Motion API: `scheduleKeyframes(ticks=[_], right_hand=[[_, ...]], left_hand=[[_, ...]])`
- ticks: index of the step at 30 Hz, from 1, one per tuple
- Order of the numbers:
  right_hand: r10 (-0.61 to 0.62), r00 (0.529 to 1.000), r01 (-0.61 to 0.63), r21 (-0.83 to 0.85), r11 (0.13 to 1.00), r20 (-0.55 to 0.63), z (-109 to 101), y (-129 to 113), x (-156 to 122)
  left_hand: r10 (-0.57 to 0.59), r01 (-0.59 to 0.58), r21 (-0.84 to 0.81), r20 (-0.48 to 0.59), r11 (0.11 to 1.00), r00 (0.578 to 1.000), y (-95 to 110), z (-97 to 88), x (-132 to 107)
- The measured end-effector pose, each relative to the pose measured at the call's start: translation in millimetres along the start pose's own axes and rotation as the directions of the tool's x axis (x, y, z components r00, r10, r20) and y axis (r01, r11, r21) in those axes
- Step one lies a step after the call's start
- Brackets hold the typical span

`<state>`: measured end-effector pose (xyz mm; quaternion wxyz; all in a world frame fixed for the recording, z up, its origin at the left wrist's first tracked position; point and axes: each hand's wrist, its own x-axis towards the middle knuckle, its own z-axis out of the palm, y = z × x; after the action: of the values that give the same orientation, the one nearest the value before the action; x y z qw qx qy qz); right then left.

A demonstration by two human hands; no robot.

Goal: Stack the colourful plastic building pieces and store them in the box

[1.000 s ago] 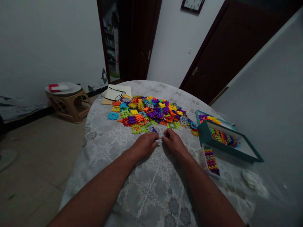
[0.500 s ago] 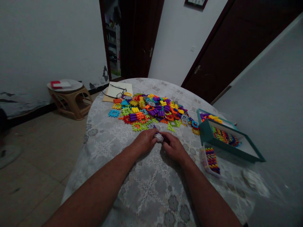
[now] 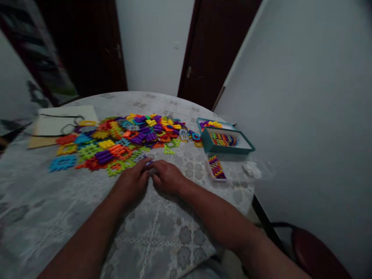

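My left hand (image 3: 136,177) and my right hand (image 3: 165,175) meet over the near side of the table, fingers closed together. Between their fingertips they pinch a small whitish bundle (image 3: 152,170) with a hint of purple at its top. The fingers cover most of it, so its kind cannot be made out. Just beyond the hands lies a wide heap of colourful plastic building pieces (image 3: 122,149), some notched and flat, others ridged. A lime-green notched piece (image 3: 116,167) lies nearest to my left hand.
Right of the heap stands a teal box (image 3: 207,142) holding rows of colourful pieces, its lid (image 3: 232,126) behind it. A clear plastic tub (image 3: 216,179) and a plastic bag with white items (image 3: 252,169) sit nearer. Glasses (image 3: 68,126) rest on papers (image 3: 43,141) at left.
The view has swung to the right, so the heap and both hands appear further left. Both hands still hold the small bundle, now more covered by the fingers.
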<state>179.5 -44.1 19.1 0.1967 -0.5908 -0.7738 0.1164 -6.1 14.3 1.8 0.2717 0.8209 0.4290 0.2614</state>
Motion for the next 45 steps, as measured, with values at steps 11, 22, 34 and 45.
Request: scheduleKeyframes(ticks=[11, 22, 34, 45], right_hand=[[0.241, 0.951, -0.178, 0.295, 0.939, -0.195, -113, 44, -82], [0.516, 0.562, -0.744, -0.124, 0.656, -0.647, -224, 209, -244], [0.271, 0.733, -0.479, -0.191, 0.857, -0.624, -173, 122, -168], [0.381, 0.889, -0.428, -0.163, 0.889, -0.253, -14, 57, 38]], left_hand=[[-0.03, 0.025, 0.109, 0.041, 0.994, 0.999, -18, 3.5, 12], [-0.182, 0.197, 0.057, -0.205, 0.979, 0.962, 14, -16.5, 0], [0.084, 0.005, 0.246, -0.353, 0.969, 0.932, -14, 3.5, 1], [0.235, -0.139, 0.33, -0.273, 0.934, 0.933, -18, 10.1, -2]])
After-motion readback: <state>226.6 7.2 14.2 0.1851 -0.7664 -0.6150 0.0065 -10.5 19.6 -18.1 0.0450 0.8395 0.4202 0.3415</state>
